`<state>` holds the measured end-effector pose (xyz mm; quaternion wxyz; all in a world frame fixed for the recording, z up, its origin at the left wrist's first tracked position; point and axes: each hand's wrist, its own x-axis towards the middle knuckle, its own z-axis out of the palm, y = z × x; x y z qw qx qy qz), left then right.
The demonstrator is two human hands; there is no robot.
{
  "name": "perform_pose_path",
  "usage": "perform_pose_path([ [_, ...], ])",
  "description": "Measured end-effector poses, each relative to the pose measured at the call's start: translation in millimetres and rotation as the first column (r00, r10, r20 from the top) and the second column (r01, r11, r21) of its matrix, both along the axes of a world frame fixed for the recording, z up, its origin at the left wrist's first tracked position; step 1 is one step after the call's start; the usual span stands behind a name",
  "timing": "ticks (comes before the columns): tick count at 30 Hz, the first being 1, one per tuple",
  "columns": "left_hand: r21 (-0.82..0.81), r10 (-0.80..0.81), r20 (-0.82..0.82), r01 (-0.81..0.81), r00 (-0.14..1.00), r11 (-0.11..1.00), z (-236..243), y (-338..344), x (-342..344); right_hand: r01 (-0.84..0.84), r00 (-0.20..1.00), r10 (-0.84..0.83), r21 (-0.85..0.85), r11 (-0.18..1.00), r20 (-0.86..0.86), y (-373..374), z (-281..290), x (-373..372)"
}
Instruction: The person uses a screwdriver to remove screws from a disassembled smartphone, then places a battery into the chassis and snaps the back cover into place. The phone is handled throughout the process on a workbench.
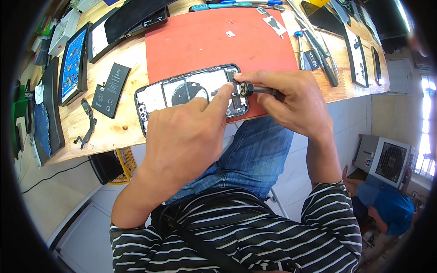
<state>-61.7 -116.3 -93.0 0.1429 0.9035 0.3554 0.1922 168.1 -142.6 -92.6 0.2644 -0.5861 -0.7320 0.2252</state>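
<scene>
At the far left edge of the wooden bench [123,132], a dark panel [52,109] leans on its side, with a blue-screened tablet [73,63] just beyond it. A black flex cable [87,123] lies near the bench's front edge, and a black battery [111,90] rests just right of it, well apart from the tablet.

The opened phone [182,93] lies face down with its back off, half on the bare wood and half on the red mat [214,41], close to the bench's front edge (its round coil and inner plates show). The left hand [186,136] covers the phone's near side; its forefinger is stretched out and presses down at the phone's right end, the other fingers loosely curled beneath.

The right hand [291,102] comes in from the right and pinches a black screwdriver [255,89] between thumb and forefinger, the remaining fingers folded under. The driver's round cap faces up and its shaft points down into the phone's right end, right beside the left fingertip.

Further right, tweezers and drivers [318,50] lie scattered past the mat, and a framed screen [357,59] sits at the bench's right end.
</scene>
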Motion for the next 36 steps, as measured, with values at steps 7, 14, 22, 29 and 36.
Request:
perform_pose_path([
  [7, 0.081, 0.018, -0.114, -0.009, 0.993, 0.997, -1, 0, 0, 0.011, 0.999, -0.013, -0.072, 0.997, -0.033, 2, 4, 2],
  [14, 0.116, -0.013, -0.2, 0.037, 0.98, 0.993, 3, 2, 1, 0.031, 0.993, -0.042, -0.099, 0.995, -0.112, 2, 0, 0],
  [22, 0.156, -0.078, -0.328, 0.136, 0.941, 0.978, 13, 1, 7, 0.083, 0.981, -0.092, -0.06, 0.995, -0.169, 7, 14, -1],
  [29, 0.144, -0.079, -0.332, 0.134, 0.94, 0.98, 13, -1, 6, 0.022, 0.996, -0.026, -0.053, 0.998, -0.083, 16, 7, -8],
  [36, 0.137, -0.094, -0.313, 0.143, 0.945, 0.98, 11, 3, 5, 0.028, 0.992, -0.035, -0.061, 0.998, -0.12, 17, 3, -5],
])
